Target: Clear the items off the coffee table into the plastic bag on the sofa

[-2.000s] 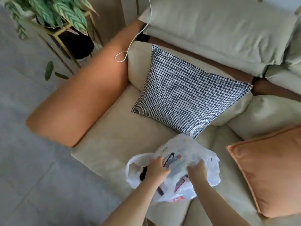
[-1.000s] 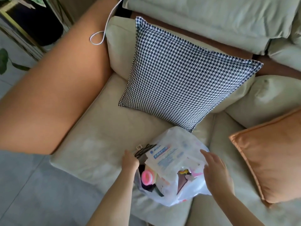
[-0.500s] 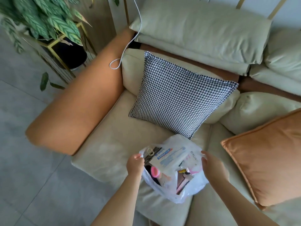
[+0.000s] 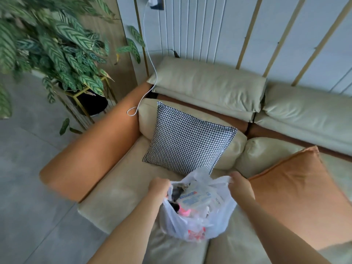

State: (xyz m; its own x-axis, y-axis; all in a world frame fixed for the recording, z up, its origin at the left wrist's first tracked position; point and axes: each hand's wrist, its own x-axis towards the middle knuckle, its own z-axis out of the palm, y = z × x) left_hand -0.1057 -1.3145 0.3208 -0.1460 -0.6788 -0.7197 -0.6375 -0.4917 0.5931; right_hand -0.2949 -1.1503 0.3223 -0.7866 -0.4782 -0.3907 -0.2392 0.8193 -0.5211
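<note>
Left hand (image 4: 159,187) and right hand (image 4: 239,184) each clench a handle of the plastic bag (image 4: 198,223) at six o'clock on the sofa (image 4: 122,193); the blue-printed packet (image 4: 196,197) inside is illegible.

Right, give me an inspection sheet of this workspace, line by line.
Surface: beige sofa seat; coffee table not in view.
Job's things: plastic bag on the seat, mouth held open, items inside, a blue-printed packet on top.
Clutter: houndstooth cushion, orange cushion.
Grippers: left hand and right hand each grip a bag handle.
Cables: white cable hangs from a wall plug onto the orange armrest.
Surroundings: potted plant, panelled wall, grey floor.
</note>
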